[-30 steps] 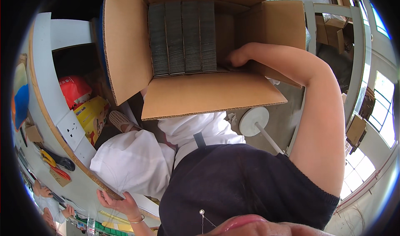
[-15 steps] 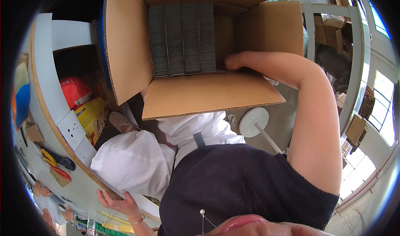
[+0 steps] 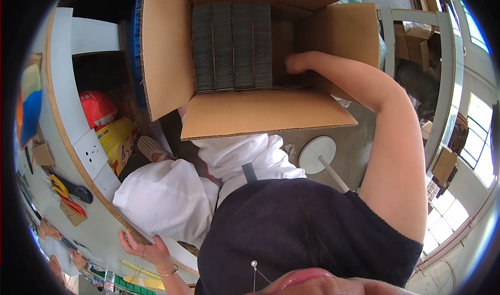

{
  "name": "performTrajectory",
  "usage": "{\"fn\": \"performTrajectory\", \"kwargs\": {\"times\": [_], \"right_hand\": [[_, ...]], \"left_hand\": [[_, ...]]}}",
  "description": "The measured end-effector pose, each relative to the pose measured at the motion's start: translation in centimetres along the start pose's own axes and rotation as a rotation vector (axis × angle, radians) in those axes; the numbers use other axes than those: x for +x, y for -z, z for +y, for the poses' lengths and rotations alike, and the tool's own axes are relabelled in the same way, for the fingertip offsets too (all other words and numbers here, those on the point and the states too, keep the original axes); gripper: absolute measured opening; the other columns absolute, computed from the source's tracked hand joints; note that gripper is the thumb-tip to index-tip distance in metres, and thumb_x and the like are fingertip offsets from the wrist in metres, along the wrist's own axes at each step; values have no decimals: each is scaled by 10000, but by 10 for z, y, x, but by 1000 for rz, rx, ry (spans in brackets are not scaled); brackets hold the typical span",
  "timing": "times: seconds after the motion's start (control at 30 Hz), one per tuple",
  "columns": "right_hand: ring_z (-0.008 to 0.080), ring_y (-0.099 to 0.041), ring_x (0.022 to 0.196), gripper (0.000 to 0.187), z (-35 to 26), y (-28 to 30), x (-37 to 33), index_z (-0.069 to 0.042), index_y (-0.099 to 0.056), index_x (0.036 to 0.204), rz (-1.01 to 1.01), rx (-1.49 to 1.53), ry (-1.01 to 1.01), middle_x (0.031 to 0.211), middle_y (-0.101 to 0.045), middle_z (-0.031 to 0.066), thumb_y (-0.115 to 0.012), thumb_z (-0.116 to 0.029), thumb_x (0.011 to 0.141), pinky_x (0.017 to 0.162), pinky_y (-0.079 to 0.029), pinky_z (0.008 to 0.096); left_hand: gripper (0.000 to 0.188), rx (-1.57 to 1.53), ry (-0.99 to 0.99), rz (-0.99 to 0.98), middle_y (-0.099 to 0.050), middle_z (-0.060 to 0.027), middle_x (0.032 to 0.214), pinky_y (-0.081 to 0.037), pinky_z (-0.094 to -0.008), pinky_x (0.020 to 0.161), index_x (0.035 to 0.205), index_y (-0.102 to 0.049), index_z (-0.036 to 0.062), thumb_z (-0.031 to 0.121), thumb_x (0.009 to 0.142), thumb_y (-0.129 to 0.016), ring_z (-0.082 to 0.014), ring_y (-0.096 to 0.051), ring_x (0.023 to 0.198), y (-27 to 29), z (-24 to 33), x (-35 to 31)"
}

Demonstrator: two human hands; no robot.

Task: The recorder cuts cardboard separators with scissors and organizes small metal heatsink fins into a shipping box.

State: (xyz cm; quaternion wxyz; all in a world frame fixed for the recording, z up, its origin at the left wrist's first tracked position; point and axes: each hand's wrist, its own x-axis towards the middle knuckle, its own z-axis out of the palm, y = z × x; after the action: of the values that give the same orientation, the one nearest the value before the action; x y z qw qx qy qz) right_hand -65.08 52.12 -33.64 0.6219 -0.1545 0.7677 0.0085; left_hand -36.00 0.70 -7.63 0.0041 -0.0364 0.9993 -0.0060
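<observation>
An open cardboard box (image 3: 265,115) stands in front of me with its flaps spread outward. Several tight columns of thin dark grey sheets or flat pieces (image 3: 223,47) fill its left part. My right hand (image 3: 297,63) reaches inside, in the right part of the box beside the columns. Its fingers point away from me and are hidden, so whether it holds anything does not show. My left hand (image 3: 143,249), a bracelet on its wrist, is at the wooden edge of the table with fingers apart and nothing in it.
On the table at left lie scissors with orange handles (image 3: 73,206) and a power socket strip (image 3: 91,157). Beneath it are a red bag (image 3: 98,109) and a yellow package (image 3: 117,144). A round white base with a pole (image 3: 316,154) stands on the floor. Another person's hands (image 3: 78,259) show far left.
My right hand has shifted slightly farther into the box. The box's left flap and the columns appear a little farther right. My left hand stays by the table edge.
</observation>
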Motion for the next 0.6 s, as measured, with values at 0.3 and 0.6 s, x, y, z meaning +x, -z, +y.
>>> {"fn": "performTrajectory", "kwargs": {"times": [0.3,0.6], "right_hand": [[300,-677,651,247,0,28,-35,57,-641,894,75,260,-156,873,-654,204,-455,-98,849,520,-578,393],[196,-652,624,304,-8,44,-88,-4,-662,824,33,355,-92,714,-661,85,-494,-246,898,539,-551,323]], "left_hand": [[589,7,9,42,-320,-209,1372,-320,-476,1055,1331,-336,-14,139,831,-609,-383,-349,1271,1,6,0],[381,-76,3,132,-425,-197,1363,-324,-432,1048,1268,-486,-5,-1,887,-504,-377,-416,1244,2,13,0]]}}
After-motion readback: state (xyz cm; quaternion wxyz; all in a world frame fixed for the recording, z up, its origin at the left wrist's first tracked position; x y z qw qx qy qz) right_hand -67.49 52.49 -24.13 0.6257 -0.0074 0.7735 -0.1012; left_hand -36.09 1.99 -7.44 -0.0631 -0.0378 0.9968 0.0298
